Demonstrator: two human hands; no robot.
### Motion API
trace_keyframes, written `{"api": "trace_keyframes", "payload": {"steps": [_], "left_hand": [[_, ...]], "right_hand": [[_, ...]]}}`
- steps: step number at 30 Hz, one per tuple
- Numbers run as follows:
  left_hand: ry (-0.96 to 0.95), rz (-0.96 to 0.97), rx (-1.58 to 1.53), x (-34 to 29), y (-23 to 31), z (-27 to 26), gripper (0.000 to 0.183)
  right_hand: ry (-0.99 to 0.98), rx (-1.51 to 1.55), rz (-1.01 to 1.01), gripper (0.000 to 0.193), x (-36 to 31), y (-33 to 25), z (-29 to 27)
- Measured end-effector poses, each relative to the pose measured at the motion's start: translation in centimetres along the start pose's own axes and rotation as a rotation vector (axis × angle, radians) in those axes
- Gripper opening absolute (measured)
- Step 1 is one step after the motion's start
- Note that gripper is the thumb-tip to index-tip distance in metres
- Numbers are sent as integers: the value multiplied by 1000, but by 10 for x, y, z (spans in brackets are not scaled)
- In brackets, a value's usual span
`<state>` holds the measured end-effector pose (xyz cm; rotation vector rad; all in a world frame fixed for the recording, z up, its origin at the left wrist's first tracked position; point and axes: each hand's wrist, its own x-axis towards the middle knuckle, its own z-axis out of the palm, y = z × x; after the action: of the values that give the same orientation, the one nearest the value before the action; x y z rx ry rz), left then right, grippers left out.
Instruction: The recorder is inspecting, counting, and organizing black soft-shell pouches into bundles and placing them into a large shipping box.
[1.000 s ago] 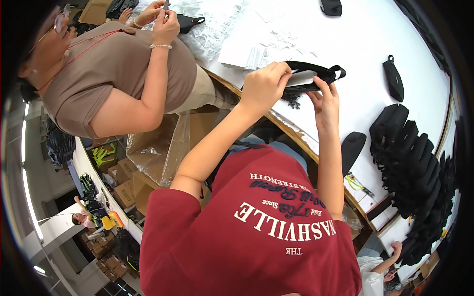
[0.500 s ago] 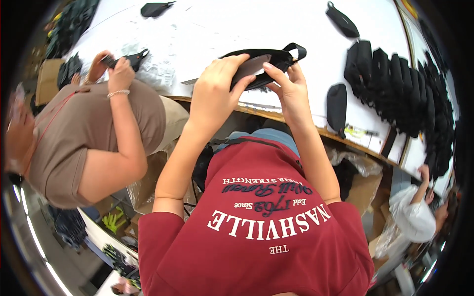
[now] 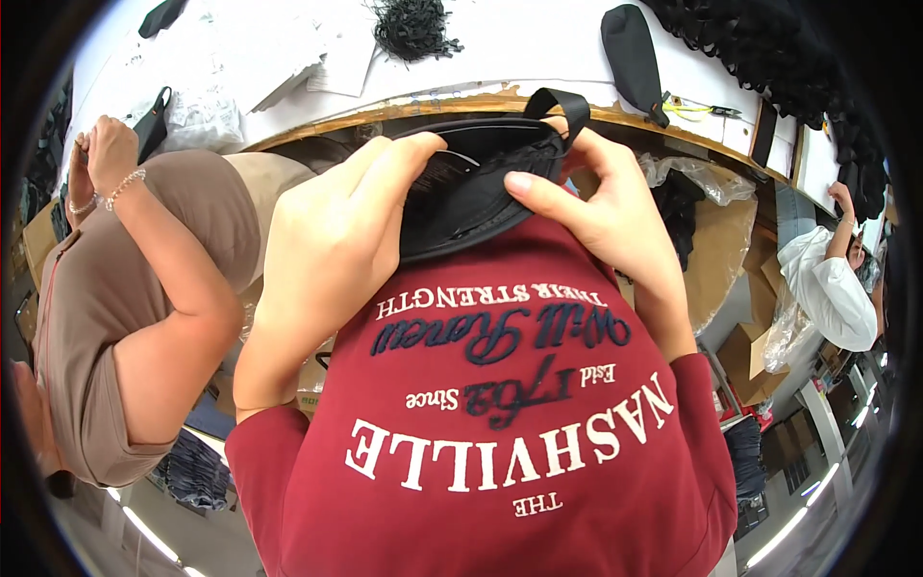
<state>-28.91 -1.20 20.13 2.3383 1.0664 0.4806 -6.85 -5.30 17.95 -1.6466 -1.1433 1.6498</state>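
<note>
Both left hand [image 3: 332, 226] and right hand [image 3: 611, 207] pinch the black pouch [image 3: 463, 207], brought from over the desk [image 3: 500, 82] towards the red shirt [image 3: 481, 413], so easier to see into

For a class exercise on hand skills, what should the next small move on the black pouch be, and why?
Probably ease the left hand slightly outward to widen the open black pouch, with the right hand steadying the end by its strap loop: the left hand covers the pouch's left end, so part of the inside is hidden.
</note>
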Motion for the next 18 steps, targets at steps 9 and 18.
{"api": "trace_keyframes", "payload": {"steps": [9, 18], "left_hand": [[-44, -98, -128, 28, 9, 36, 14], [-78, -100, -128, 50, 27, 52, 15]], "right_hand": [[253, -290, -642, 22, 4, 18, -42], [-64, -939, -864, 8, 40, -14, -96]]}}
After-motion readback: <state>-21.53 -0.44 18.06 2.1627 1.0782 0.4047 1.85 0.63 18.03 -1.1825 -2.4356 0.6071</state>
